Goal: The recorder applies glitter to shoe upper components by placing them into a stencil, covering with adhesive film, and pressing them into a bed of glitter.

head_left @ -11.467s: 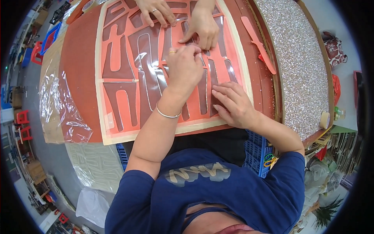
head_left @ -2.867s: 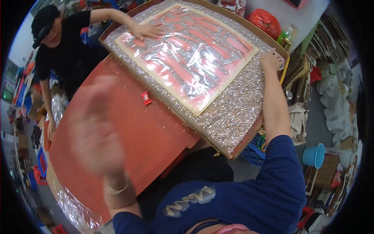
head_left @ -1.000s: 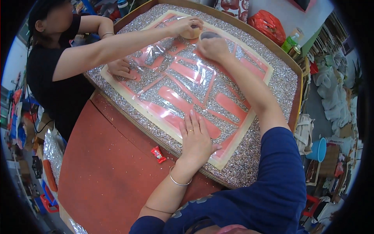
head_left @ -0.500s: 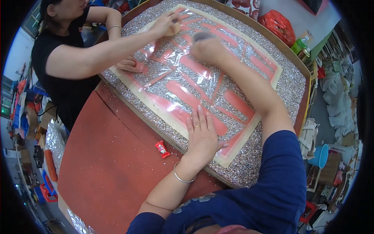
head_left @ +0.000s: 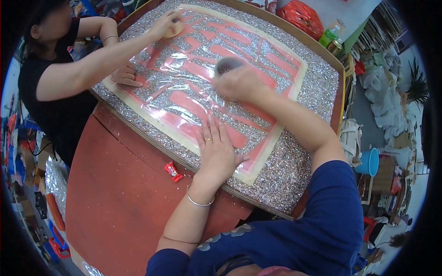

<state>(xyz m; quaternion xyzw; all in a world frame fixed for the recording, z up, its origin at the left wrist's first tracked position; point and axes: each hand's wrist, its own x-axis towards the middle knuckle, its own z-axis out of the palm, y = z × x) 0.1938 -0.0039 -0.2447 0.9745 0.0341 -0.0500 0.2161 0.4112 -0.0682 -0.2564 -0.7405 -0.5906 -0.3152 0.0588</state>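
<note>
A clear, shiny plastic sheet [head_left: 189,104] with salmon-pink shapes and a cream border lies over silvery, glittering bits [head_left: 294,170]. My left hand [head_left: 216,149] rests flat on the sheet's near edge, fingers spread, holding nothing. Farther up, around the middle of the sheet, my right hand [head_left: 239,83] is closed around a dark round object [head_left: 226,66]. Both are smeared by motion, so the object's exact kind is unclear. At the far left a co-worker's hand [head_left: 164,24] presses a tan round block [head_left: 174,30] onto the sheet; their other hand [head_left: 126,75] lies on its left edge.
A raised wooden rim [head_left: 341,96] bounds the glittering surface. On the reddish-brown tabletop [head_left: 119,198] lies a small red wrapped sweet [head_left: 173,171]. Beyond the rim are a red plastic bag [head_left: 301,19] and a green bottle [head_left: 328,36]. A blue bucket [head_left: 367,162] stands at right.
The whole view has shifted, so the table sits farther left. My right hand has moved nearer across the sheet with the dark round object. My left hand stays on the near edge.
</note>
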